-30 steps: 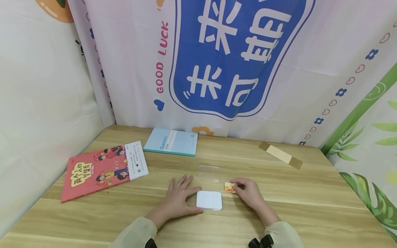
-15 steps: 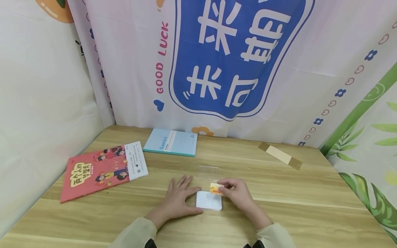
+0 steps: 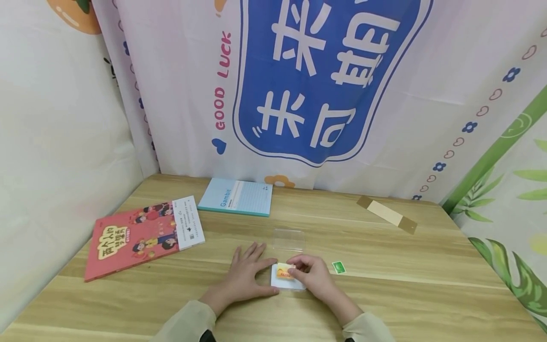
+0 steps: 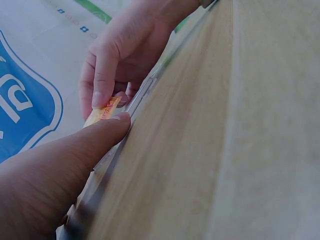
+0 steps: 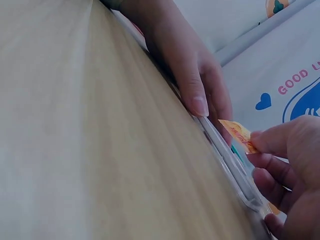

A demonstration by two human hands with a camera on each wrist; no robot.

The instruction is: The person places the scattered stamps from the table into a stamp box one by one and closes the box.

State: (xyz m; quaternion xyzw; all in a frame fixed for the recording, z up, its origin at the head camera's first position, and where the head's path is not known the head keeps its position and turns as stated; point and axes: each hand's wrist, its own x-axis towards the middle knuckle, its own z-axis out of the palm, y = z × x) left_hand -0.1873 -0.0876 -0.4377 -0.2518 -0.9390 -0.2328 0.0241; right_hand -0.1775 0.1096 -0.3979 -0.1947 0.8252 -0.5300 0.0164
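In the head view, a white card stack point(image 3: 282, 284) lies in a shallow clear plastic case near the table's front. My left hand point(image 3: 243, 275) rests spread on the wood, thumb and forefinger touching the case's left side. Between thumb and fingers my right hand point(image 3: 315, 274) pinches a small orange-and-yellow stamp point(image 3: 283, 270) over the white surface. The right wrist view shows the stamp point(image 5: 237, 134) tilted, its edge jagged; whether it touches the cards I cannot tell. A green stamp point(image 3: 339, 267) with a white border lies right of my right hand.
A clear plastic lid point(image 3: 288, 240) lies just beyond the case. Farther back are a light blue notebook point(image 3: 235, 195) and, on the left, a red book point(image 3: 136, 232). A brown-and-cream strip point(image 3: 386, 213) lies at the back right. A printed curtain point(image 3: 183, 95) hangs behind the table.
My right hand has carried the orange stamp leftward from the table to over the white cards. The green stamp has come into sight where that hand was. My left hand stays put.
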